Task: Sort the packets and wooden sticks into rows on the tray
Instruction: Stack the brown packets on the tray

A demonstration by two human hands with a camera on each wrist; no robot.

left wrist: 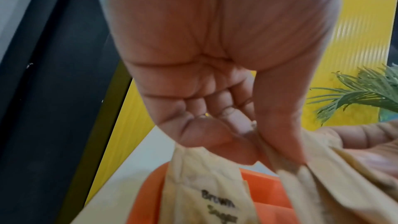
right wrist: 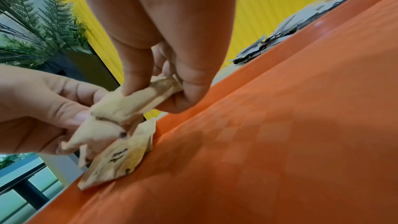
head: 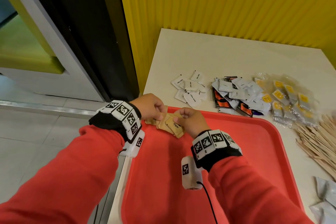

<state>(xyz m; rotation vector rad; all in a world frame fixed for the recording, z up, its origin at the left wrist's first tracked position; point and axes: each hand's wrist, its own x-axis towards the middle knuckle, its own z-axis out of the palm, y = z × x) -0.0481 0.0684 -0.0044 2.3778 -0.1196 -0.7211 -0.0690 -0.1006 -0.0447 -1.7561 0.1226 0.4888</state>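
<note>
Hands: left hand [head: 148,104] and right hand [head: 190,119] both pinch brown packets [head: 169,123].
Place: tray [head: 254,143], eleven o'clock corner.
Advice: probably peel packets off singly, edges parallel, starting the row.

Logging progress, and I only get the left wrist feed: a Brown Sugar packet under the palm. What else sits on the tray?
Observer: Only brown sugar packets that I can see, bunched at the far left corner of the red tray; no row yet.
Operator: Is the right hand helping?
Observer: Yes, the right hand pinches a packet in that bunch, as the left hand does.
Operator: What's unsorted?
Observer: Beyond the tray lie white sugar packets, coffee packets, yellow-labelled packets, and wooden sticks at right.
</note>
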